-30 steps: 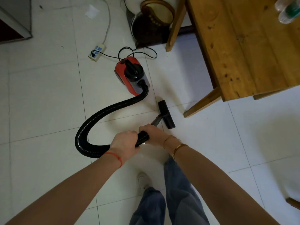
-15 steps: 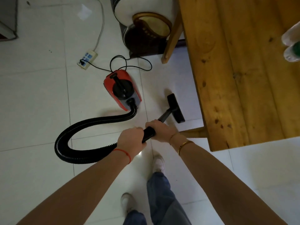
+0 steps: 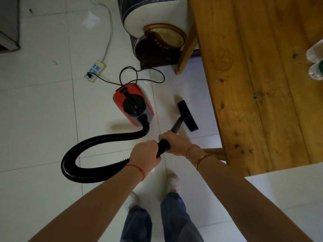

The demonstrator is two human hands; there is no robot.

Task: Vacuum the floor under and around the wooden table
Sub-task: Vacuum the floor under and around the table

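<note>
A red and black canister vacuum (image 3: 132,105) sits on the white tiled floor (image 3: 38,119). Its ribbed black hose (image 3: 83,154) loops left and back to the wand handle (image 3: 163,147). My left hand (image 3: 144,155) grips the hose end of that handle, and my right hand (image 3: 174,142) grips it just ahead. The black floor nozzle (image 3: 187,115) rests on the tiles beside the left edge of the wooden table (image 3: 258,81), between its two left legs.
A white power strip (image 3: 95,70) with the vacuum's black cord (image 3: 139,77) lies behind the canister. A dark and white upholstered seat (image 3: 157,32) stands against the far table leg (image 3: 187,46). Plastic bottles (image 3: 316,65) stand on the table at the right edge. My feet (image 3: 172,183) are below the handle.
I have stepped forward along the table, so its edge now fills the right side. The nozzle has slid further along the floor beside the table edge. Both hands keep their grip.
</note>
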